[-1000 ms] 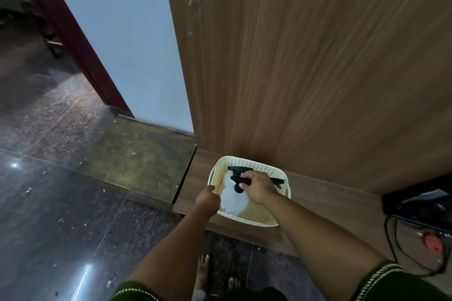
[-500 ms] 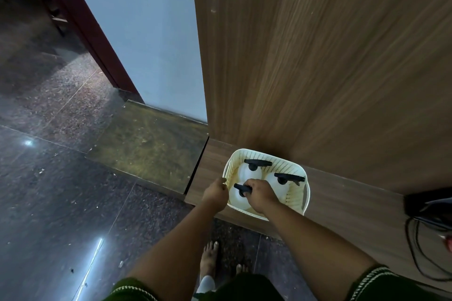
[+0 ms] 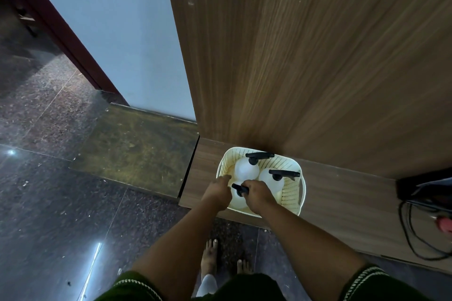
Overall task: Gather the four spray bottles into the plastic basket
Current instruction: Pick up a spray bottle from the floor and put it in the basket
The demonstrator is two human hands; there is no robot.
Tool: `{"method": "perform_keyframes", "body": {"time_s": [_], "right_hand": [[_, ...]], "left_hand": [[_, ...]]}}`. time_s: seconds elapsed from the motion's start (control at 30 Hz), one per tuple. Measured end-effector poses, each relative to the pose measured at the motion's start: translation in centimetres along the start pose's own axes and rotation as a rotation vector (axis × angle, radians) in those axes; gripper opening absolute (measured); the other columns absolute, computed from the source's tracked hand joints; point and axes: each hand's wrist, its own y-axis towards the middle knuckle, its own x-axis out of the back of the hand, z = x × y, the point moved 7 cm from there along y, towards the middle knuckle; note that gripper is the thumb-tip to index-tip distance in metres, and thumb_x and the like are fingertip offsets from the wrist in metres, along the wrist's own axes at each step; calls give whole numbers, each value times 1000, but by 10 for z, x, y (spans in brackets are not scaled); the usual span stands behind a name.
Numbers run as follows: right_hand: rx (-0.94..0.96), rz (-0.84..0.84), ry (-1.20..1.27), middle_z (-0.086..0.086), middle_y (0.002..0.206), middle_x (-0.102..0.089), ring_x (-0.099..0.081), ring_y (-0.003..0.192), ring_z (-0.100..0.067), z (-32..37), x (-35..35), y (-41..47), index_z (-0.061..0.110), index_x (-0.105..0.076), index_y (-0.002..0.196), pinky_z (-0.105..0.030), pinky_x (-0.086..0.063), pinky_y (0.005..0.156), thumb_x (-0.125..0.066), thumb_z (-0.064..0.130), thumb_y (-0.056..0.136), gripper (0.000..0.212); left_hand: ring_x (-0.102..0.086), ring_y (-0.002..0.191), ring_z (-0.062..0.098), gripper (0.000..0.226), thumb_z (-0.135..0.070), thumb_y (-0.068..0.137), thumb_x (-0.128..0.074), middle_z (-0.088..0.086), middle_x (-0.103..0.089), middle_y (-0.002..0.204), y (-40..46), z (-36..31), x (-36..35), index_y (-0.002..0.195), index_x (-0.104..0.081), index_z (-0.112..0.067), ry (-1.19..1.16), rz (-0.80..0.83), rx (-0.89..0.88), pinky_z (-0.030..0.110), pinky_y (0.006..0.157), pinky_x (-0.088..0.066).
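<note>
In front of you a tall wood-grain panel [image 3: 318,56] rises from a low wooden ledge [image 3: 354,202], and to its left a dark polished floor [image 3: 49,202] runs toward a pale blue wall [image 3: 122,31]. On the ledge, against the foot of the panel, sits the cream plastic basket [image 3: 292,199]. Three white spray bottles with black trigger heads stand upright in it: one at the back [image 3: 247,168], one at the right [image 3: 272,179], and a near one [image 3: 238,199] under your hands. Your right hand [image 3: 259,195] is curled around the near bottle's black head, gripping it. Your left hand [image 3: 217,193] rests at the basket's near left rim, fingers bent over the edge; you cannot tell whether it truly clasps the rim. Black cables [image 3: 415,239] trail over the ledge at the far right.
</note>
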Motion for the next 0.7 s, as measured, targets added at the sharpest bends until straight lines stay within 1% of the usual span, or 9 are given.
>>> {"method": "perform_keyframes", "body": {"time_s": [0.13,0.23,0.33,0.4,0.5,0.53,0.6,0.63,0.7], "right_hand": [[17,21,-15,-12,99,-69,-62,95,-30,-2,-3,2,11,-70,97,-37,-49,77,-54,14,89,18],[27,23,-71,-12,104,-66,-60,98,-28,-6,-5,2,10,-66,101,-35,-45,79,-52,15,91,18],[79,4,-188,-11,112,-62,-58,107,-27,-8,-5,2,9,-61,112,-35,-45,88,-49,17,95,22],[100,3,-231,-12,112,-62,-58,107,-27,-8,-6,2,9,-60,113,-35,-45,84,-49,15,95,22],[139,12,-310,-13,109,-62,-58,104,-29,-7,-5,1,8,-59,109,-36,-42,74,-48,9,93,20],[151,18,-335,-13,109,-61,-58,104,-29,-6,-5,1,8,-59,109,-38,-44,75,-46,7,93,20],[163,23,-361,-15,110,-60,-57,105,-30,-6,-3,-1,6,-58,111,-40,-48,78,-44,8,95,22],[163,23,-369,-15,111,-60,-57,105,-31,-6,-2,-2,5,-58,112,-41,-48,79,-43,8,95,23],[167,28,-384,-16,112,-59,-56,107,-32,-4,-1,-3,4,-57,114,-42,-49,80,-42,8,95,24]], "left_hand": [[-41,129,31,45,-13,95,-42,13,-46,141,15,-26,21,140,-40,-12,78,-109,-72,43,105,-39],[-36,133,31,48,-18,96,-45,13,-40,146,33,-53,35,143,-35,-11,146,-140,-134,44,106,-39],[-39,131,32,46,-16,95,-49,12,-40,144,52,-80,37,139,-36,-9,314,-124,-225,44,101,-43],[-41,129,33,49,-15,95,-49,13,-39,144,62,-93,33,141,-33,-9,435,-80,-279,45,98,-45],[-42,131,33,58,-19,97,-48,13,-38,148,77,-102,20,149,-25,-14,474,24,-314,43,97,-44],[-47,127,32,55,-18,97,-48,14,-44,144,80,-105,16,148,-28,-14,494,37,-323,41,94,-44],[-57,114,30,41,-12,96,-45,16,-57,128,82,-108,10,136,-43,-11,554,30,-343,36,82,-45],[-60,108,30,34,-9,95,-44,16,-61,121,81,-108,9,128,-49,-9,574,17,-352,35,78,-45],[-61,100,29,25,-8,93,-43,13,-63,113,80,-107,11,116,-55,-9,582,-6,-370,36,75,-46]]}}
